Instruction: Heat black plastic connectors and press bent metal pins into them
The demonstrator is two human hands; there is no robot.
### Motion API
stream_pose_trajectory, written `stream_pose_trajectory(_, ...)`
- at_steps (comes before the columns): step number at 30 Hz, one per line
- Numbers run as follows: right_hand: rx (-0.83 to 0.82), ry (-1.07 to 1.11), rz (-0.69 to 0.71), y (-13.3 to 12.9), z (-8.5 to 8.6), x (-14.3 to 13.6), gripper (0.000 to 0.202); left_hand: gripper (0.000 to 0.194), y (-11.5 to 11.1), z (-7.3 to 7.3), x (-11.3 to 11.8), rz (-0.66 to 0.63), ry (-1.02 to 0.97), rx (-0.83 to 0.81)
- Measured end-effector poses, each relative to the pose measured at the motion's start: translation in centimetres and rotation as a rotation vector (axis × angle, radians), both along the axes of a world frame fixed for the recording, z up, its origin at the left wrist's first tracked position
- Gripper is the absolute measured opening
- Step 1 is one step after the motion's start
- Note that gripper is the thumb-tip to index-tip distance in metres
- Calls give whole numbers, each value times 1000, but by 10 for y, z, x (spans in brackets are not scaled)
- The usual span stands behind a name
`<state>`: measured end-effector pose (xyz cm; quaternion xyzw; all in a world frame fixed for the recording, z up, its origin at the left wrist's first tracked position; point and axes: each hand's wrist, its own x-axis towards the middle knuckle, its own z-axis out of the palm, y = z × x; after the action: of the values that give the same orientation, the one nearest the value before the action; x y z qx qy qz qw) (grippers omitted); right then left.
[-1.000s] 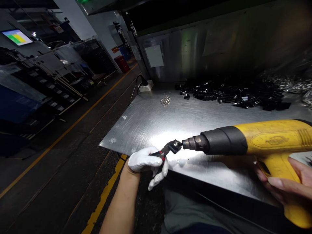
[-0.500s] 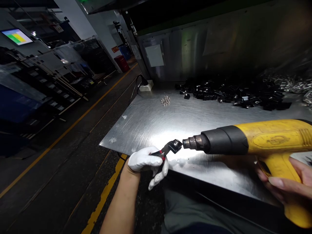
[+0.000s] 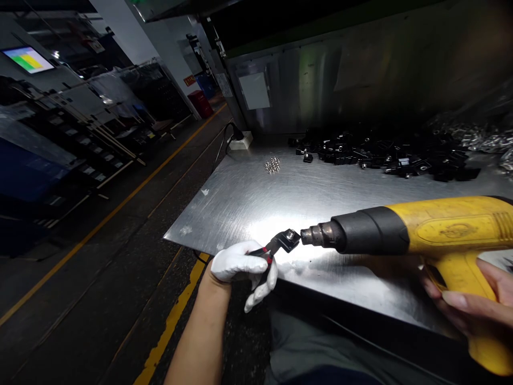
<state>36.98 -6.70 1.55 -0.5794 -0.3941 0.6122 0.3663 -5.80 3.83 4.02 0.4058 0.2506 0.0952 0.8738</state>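
My left hand, in a white glove, is closed around pliers with black and red handles. In the pliers' jaws sits a small black part with a silver metal piece on top. My bare right hand grips the handle of a yellow heat gun. The gun lies level and points left, its stepped metal nozzle right by the black part's edge. Whether nozzle and part touch I cannot tell. Part of the right hand is behind the gun's handle.
On the metal table lies a small cluster of silver pieces. Behind the gun spreads a heap of black parts, with shiny metal pieces at the far right. A white power strip stands at the back left corner.
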Motion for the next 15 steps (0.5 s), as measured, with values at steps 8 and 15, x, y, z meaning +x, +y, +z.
stream_pose_trajectory(8, -11, -2, 20, 0, 1, 1, 39, 37, 0, 0, -1, -2, 2, 1)
stream_pose_trajectory(15, 29, 79, 81, 2, -37, 27, 41, 37, 0, -3, -2, -2, -4, 1)
